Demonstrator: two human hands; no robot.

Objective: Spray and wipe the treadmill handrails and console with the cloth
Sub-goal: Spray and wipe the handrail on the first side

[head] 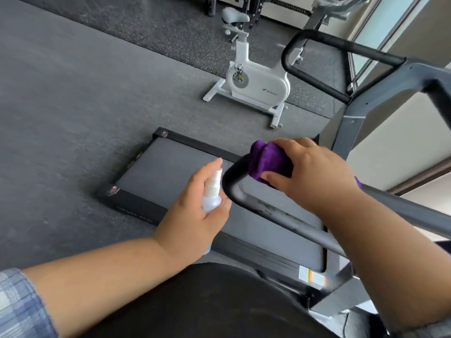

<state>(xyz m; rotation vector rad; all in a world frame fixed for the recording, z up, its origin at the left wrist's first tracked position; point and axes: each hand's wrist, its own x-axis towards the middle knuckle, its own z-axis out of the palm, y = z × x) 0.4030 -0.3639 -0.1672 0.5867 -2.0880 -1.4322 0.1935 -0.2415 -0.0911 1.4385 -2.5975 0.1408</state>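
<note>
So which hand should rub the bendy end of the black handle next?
The right hand, probably. It already presses the purple cloth around the near handrail, right beside its bend. The left hand is busy holding the spray bottle.

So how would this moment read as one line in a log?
left hand: holds spray bottle | right hand: presses purple cloth around near handrail | far handrail: untouched | console: not visible

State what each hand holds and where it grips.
Left hand grips the spray bottle around its body. Right hand presses the purple cloth around the handrail.
</note>
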